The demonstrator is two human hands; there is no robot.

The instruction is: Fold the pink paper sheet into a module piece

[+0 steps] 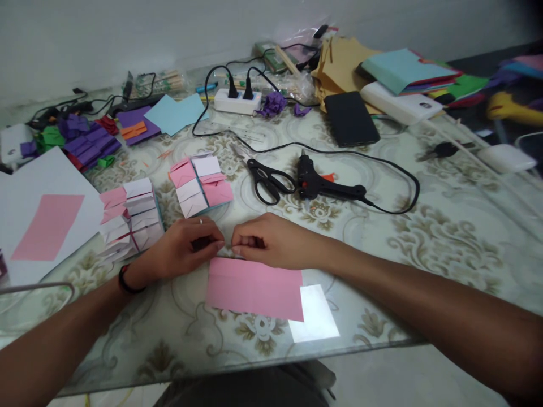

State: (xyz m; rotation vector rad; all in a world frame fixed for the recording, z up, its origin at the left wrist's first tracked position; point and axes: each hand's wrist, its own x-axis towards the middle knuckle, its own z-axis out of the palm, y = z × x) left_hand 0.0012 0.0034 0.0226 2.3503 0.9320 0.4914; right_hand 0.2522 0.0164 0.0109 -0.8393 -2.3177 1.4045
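Observation:
A pink paper strip lies flat on the table near its front edge. Just beyond its far edge, my left hand is closed in a pinch, with thumb and fingertips together. My right hand faces it in the same closed shape, its underside over the paper's far edge. A small gap separates the two sets of fingertips. Whatever they may pinch is too small or hidden to make out. Folded pink and white paper blocks sit beside my left wrist, and a similar folded piece lies beyond that hand.
Black-handled scissors and a black glue gun lie beyond my right hand, the gun's cord looping right. Behind are a power strip and a black tablet-like slab. White sheets and purple folded paper lie left.

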